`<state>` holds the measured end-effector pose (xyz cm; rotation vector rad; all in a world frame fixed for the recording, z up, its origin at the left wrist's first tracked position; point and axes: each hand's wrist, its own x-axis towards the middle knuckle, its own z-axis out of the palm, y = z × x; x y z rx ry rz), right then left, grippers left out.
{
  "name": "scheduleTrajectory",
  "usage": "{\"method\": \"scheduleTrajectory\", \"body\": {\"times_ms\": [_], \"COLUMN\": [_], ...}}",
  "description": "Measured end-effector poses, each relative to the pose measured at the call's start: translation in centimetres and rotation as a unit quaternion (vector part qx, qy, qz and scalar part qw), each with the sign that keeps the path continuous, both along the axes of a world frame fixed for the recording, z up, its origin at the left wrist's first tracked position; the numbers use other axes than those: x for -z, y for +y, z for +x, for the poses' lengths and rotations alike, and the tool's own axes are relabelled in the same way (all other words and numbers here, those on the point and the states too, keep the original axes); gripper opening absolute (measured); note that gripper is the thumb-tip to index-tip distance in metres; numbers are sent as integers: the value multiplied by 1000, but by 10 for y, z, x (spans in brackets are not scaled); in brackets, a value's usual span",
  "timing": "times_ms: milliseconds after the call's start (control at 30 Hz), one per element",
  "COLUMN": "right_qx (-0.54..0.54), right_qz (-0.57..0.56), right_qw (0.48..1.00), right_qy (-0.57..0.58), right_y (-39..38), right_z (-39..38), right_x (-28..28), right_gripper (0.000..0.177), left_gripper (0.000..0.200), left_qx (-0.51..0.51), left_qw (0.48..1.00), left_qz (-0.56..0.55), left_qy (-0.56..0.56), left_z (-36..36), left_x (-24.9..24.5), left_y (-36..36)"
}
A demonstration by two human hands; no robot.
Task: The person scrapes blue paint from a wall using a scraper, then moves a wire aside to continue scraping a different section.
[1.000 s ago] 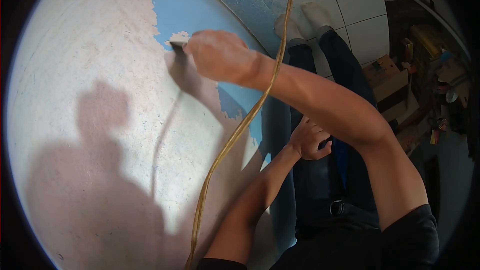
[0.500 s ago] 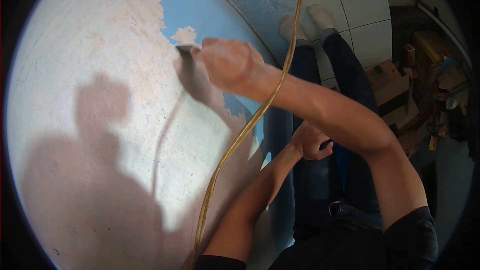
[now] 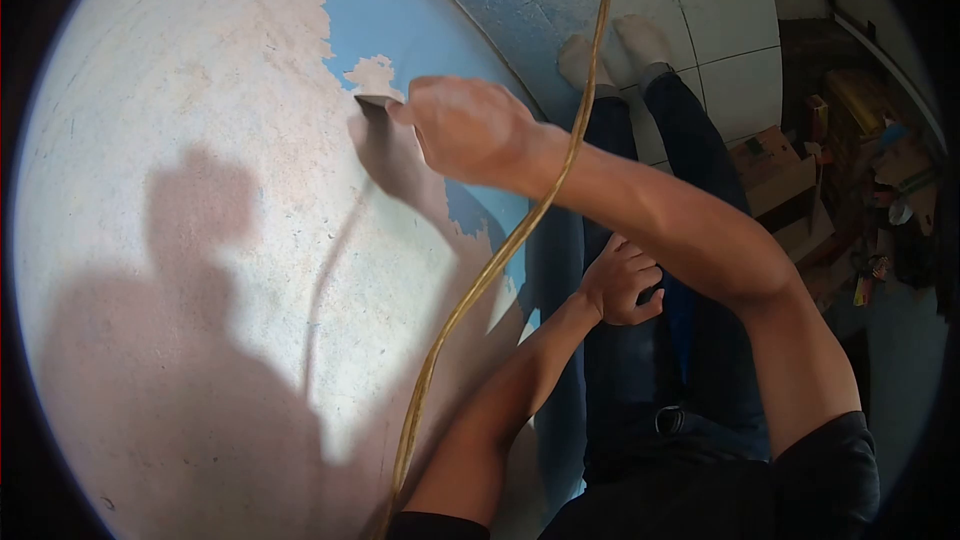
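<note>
My right hand (image 3: 465,128) grips a scraper; its flat metal blade (image 3: 376,101) presses on the wall at the edge of the blue paint (image 3: 385,20). A small scraped patch (image 3: 372,72) sits just above the blade. Most of the wall (image 3: 180,140) is bare, pinkish-white plaster with my shadow on it. A strip of blue paint (image 3: 462,208) remains below my right forearm. My left hand (image 3: 617,282) hangs lower by my thigh, fingers loosely curled, nothing visible in it.
A yellowish cord (image 3: 480,270) hangs across the view in front of my arms. My socked feet (image 3: 610,45) stand on white floor tiles (image 3: 725,0). Cardboard boxes (image 3: 775,175) and clutter (image 3: 885,170) lie on the floor at the right.
My right hand and the scraper blade shifted slightly right and down along the paint edge. My left hand opened its fingers a little.
</note>
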<state>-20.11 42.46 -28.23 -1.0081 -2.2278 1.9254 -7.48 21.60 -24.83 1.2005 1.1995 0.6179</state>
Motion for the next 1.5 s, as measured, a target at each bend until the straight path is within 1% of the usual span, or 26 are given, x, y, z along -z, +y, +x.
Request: {"method": "scheduleTrajectory", "body": {"times_ms": [67,167,233,267,333,367,433,533,567,633,667,767,867,967,1067,1100,1167,1200,1233,1300,1367,1433,1467,1500], "right_qx": [0,-7,-19,-5,21,18,14,13,42,95,31,55,41,17,16,20,27,31,24,11,-28,-64,-45,-26], "right_qz": [-4,2,-10,-13,-23,-29,-42,-36,-43,-60,-55,-81,22,-28,14,30,36,40,38,28,20,12,32,53], "right_qw": [1000,1000,999,1000,999,999,999,999,998,993,998,995,999,999,999,999,999,998,999,999,999,996,998,998], "right_qy": [-3,-25,-31,-15,18,6,-17,-26,-1,48,1,-15,18,-18,-23,-25,16,36,30,16,-25,-60,-30,0], "right_y": [-6,3,8,3,-10,-11,-8,2,-3,-14,-9,-2,-5,-5,-2,0,-1,0,0,-6,3,17,13,10], "right_z": [1,-9,-14,-9,5,4,0,-9,-7,1,4,-5,-13,-4,-11,-14,-13,-13,-11,-3,-6,-12,-11,-10], "right_x": [-5,16,22,18,1,3,11,28,25,0,-8,10,33,-15,0,9,22,26,16,-10,-12,-4,1,2], "right_gripper": [28,29,32,33,35,35,36,34,28,20,20,21,23,22,23,23,24,25,25,27,29,30,31,31], "left_gripper": [26,27,27,27,27,27,27,27,27,27,27,26,26,26,27,27,27,27,27,27,26,27,27,27], "left_qx": [-38,3,5,5,-50,-77,-40,-5,3,-56,-86,3,27,-54,-50,-24,30,16,-1,-29,-48,-4,18,7], "left_qw": [999,1000,1000,999,998,995,999,1000,999,998,996,1000,999,998,999,1000,999,999,1000,1000,999,1000,999,1000], "left_qz": [37,15,15,17,46,59,33,13,11,19,19,-16,-15,-4,4,-11,-41,-30,-19,-3,14,-5,-14,-7], "left_qy": [4,13,24,30,13,7,14,26,29,-8,-27,-10,27,-23,-19,-6,19,8,-2,-13,-10,18,30,18], "left_z": [4,-2,-2,-2,4,6,1,-1,-1,8,12,0,0,9,6,4,0,0,1,5,7,1,0,2], "left_x": [0,-3,-6,-5,0,1,-3,-6,-4,3,3,-3,-4,0,-1,-3,-7,-5,-3,-3,0,-4,-6,-6], "left_y": [-1,3,2,3,4,3,4,1,1,-2,-6,1,-2,-7,-1,0,0,0,1,-1,-2,-2,0,0]}}
